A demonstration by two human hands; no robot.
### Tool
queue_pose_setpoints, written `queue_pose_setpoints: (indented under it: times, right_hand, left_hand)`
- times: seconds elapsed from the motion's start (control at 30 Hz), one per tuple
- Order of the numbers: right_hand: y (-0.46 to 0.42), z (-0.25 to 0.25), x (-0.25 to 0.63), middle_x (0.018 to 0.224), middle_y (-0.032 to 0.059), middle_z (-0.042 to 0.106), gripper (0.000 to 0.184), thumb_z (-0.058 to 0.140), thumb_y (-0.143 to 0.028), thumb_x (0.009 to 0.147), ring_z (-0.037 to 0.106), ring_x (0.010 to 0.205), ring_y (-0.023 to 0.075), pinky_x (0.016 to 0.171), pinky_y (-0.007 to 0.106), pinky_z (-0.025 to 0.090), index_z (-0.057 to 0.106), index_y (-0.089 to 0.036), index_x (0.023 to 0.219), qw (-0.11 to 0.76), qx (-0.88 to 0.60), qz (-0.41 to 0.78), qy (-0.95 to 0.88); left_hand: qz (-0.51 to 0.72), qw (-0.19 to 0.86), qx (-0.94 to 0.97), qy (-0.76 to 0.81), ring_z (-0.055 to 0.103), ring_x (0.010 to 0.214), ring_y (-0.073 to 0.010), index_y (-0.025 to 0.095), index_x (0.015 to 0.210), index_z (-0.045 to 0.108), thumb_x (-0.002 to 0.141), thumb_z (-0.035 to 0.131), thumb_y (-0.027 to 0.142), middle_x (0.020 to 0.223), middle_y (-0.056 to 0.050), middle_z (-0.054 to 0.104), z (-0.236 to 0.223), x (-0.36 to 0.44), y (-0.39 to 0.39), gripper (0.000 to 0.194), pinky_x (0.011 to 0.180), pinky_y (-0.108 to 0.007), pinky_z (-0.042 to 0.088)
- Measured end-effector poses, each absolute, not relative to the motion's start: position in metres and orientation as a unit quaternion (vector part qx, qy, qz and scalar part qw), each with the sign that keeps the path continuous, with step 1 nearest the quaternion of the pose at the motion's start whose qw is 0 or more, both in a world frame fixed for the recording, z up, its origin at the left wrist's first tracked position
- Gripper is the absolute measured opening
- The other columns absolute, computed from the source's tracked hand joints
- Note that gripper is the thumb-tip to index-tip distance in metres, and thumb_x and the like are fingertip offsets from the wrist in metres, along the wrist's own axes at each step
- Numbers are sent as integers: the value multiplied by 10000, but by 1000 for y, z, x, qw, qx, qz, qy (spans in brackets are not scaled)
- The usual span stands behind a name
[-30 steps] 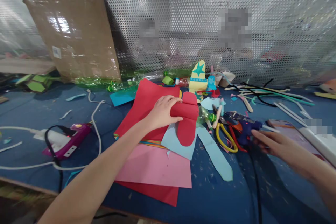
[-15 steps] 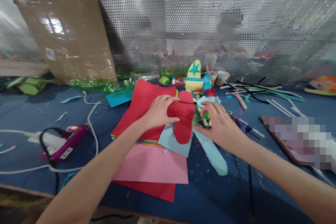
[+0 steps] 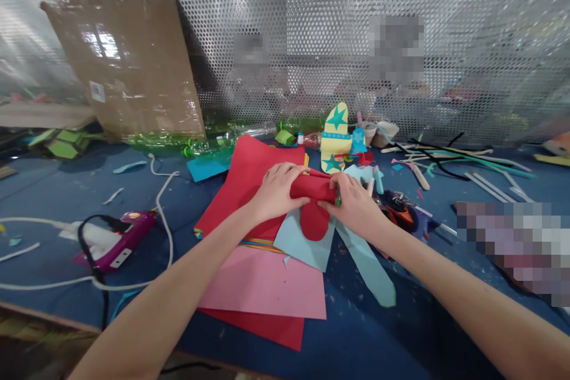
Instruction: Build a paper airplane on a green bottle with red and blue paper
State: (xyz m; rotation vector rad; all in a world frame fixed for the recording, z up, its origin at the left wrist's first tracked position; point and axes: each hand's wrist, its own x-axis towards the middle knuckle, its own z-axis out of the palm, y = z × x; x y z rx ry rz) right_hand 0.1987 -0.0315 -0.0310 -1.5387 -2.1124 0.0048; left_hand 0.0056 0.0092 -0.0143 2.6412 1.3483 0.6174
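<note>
Between my two hands is a red foam-paper piece (image 3: pixel 315 222), part of it bent into a roll and a rounded flap hanging down. My left hand (image 3: pixel 279 195) is closed on the roll's left end, thumb below and fingers above. At the other end my right hand (image 3: pixel 356 199) pinches the piece, fingertips curled over it. A bit of green shows beside the right fingers; what it belongs to is mostly hidden. Under the piece lie a light blue sheet (image 3: pixel 303 243) and a stack of red sheets (image 3: pixel 249 184). A light blue strip (image 3: pixel 371 273) extends below my right hand.
A yellow cutout with stars (image 3: pixel 336 136) stands at the back. Pink paper (image 3: pixel 267 282) lies in front. Left are a purple power strip (image 3: pixel 133 240) and white cable (image 3: pixel 164 219); a cardboard sheet (image 3: pixel 133 83) leans behind. Scissors (image 3: pixel 396 214) and a blurred-out device (image 3: pixel 503 243) lie right.
My right hand has moved left from beside the red piece and closed on its right end. The upper rounded flap has folded down out of sight. The view has shifted slightly.
</note>
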Motion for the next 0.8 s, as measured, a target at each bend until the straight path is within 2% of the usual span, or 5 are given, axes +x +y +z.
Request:
queue_pose_setpoints:
  times: [0.33, 0.5, 0.67, 0.8]
  right_hand:
    - [-30, -28, 202, 999, 93, 615, 172, 551, -233, 780, 563, 956, 290, 763, 406, 440, 398, -238, 858, 260, -561, 35, -785]
    - [-30, -26, 204, 1017, 95, 605, 173, 551, -233, 782, 557, 996, 301, 787, 423, 440, 395, -242, 855, 265, -560, 55, -783]
    - [-31, -24, 208, 1047, 96, 597, 304, 652, -254, 712, 551, 1046, 324, 844, 465, 438, 417, -233, 905, 256, -550, 87, -790]
    - [-28, -15, 218, 1203, 142, 560, 526, 715, -311, 666, 522, 1141, 342, 921, 496, 420, 421, -209, 1091, 251, -547, 120, -790]
  left_hand:
    - [206, 51, 866, 452, 440, 1174, -302, 249, 1227, 484, 736, 707, 354, 1209, -79, 520, -15, 6, 10, 550, 1010, -458, 346]
    - [200, 71, 869, 446, 435, 1191, -295, 252, 1242, 477, 777, 667, 337, 1221, -84, 520, -14, 5, 10, 510, 1019, -470, 338]
    - [202, 84, 872, 437, 432, 1204, -296, 253, 1234, 489, 758, 687, 335, 1227, -80, 518, -12, 4, 10, 522, 1034, -480, 326]
    - [206, 131, 874, 420, 374, 1279, -301, 266, 1314, 431, 672, 757, 415, 1344, -107, 412, -2, -7, 12, 735, 1064, -463, 316]
